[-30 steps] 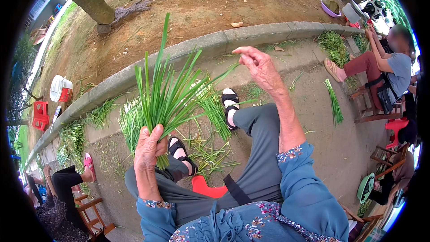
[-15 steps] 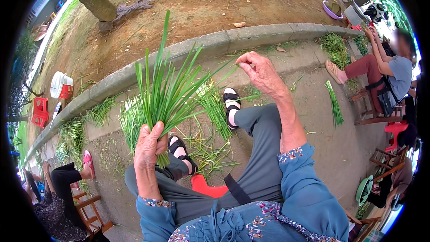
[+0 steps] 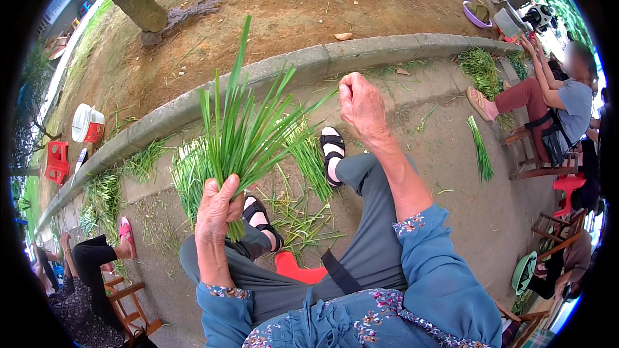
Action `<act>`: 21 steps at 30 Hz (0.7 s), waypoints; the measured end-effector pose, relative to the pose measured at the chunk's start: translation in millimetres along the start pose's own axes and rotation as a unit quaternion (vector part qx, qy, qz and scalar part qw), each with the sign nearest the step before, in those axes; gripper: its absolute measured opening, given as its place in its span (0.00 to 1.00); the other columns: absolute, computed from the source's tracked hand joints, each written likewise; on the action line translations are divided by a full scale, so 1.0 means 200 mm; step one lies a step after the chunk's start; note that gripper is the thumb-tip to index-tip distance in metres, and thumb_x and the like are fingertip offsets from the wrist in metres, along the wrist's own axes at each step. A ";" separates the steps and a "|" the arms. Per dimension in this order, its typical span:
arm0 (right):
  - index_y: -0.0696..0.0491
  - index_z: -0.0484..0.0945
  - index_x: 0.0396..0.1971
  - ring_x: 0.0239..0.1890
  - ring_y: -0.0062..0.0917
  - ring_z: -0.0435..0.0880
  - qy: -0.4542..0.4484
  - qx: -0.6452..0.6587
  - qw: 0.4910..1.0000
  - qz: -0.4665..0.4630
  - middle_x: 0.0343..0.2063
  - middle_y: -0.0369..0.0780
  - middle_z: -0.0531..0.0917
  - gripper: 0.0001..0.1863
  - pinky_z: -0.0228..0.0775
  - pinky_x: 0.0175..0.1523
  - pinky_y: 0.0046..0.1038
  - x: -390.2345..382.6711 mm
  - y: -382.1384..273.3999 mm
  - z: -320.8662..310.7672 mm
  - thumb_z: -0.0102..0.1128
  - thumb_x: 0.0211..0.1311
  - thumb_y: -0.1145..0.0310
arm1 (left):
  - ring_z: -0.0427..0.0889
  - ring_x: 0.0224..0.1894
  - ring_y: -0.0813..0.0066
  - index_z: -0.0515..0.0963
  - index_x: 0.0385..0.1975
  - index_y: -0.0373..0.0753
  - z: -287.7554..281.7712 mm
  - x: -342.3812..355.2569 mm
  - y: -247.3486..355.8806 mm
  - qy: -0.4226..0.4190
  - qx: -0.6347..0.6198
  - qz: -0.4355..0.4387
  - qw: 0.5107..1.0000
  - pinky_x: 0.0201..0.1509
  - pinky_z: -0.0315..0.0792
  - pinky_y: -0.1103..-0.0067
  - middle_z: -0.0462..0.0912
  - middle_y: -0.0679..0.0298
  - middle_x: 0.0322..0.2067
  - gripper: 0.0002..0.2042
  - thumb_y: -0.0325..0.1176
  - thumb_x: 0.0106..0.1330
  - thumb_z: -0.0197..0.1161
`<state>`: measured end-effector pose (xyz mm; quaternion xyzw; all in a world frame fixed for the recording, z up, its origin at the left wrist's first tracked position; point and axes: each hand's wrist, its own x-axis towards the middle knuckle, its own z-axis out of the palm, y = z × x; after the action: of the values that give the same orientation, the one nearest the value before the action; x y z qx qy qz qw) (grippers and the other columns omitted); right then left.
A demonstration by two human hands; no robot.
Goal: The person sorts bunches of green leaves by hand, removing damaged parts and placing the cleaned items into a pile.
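My left hand is closed round the lower part of a bunch of garlic chives. Their long, flat green leaves fan upward and to the right, with a few trimmed ends showing below the fist. To the right of the bunch, my right hand is closed in a pinch, its fingertips at the thin tip of one leaf that reaches out from the bunch. On the ground behind the held bunch lie two piles of chives, the left pile and the right pile.
Loose stalks litter the ground between my sandalled feet. A concrete curb runs across ahead. Another small chive bundle lies at right, near a seated person. A white bucket and red stool stand left.
My right hand has moved slightly left and turned, its fingers folding tighter. The held bunch has shifted a little to the right at its top; my left hand stays almost in place.
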<state>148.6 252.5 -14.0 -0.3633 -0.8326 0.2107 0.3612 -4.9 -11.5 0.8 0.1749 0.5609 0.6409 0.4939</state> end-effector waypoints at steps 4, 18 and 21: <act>0.56 0.72 0.30 0.29 0.39 0.80 0.109 0.024 0.990 0.090 0.25 0.46 0.79 0.08 0.69 0.35 0.38 0.07 0.06 -0.01 0.49 0.61 0.67 | 0.50 0.08 0.91 0.77 0.30 0.30 0.00 0.00 0.00 -0.017 -0.009 0.004 1.000 0.10 0.41 0.87 0.61 0.76 0.08 0.17 0.42 0.64 0.58; 0.55 0.76 0.38 0.28 0.22 0.78 -0.051 0.221 0.971 0.076 0.27 0.39 0.78 0.08 0.70 0.35 0.26 0.06 0.12 -0.08 0.53 0.58 0.75 | 0.49 0.06 0.88 0.76 0.30 0.31 -0.05 0.00 -0.02 -0.026 0.011 0.003 1.000 0.09 0.41 0.85 0.56 0.75 0.05 0.19 0.44 0.68 0.52; 0.52 0.75 0.42 0.36 0.24 0.77 -0.080 0.202 0.976 -0.034 0.35 0.40 0.77 0.12 0.70 0.41 0.26 0.05 0.14 -0.05 0.51 0.58 0.77 | 0.49 0.06 0.88 0.76 0.30 0.31 -0.05 0.00 -0.02 -0.029 0.010 0.005 1.000 0.09 0.41 0.85 0.56 0.75 0.05 0.19 0.44 0.68 0.52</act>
<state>163.6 279.6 -21.1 -0.2363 -0.8108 0.3904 0.3665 -11.0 -17.4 -5.7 0.2010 0.5520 0.6325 0.5048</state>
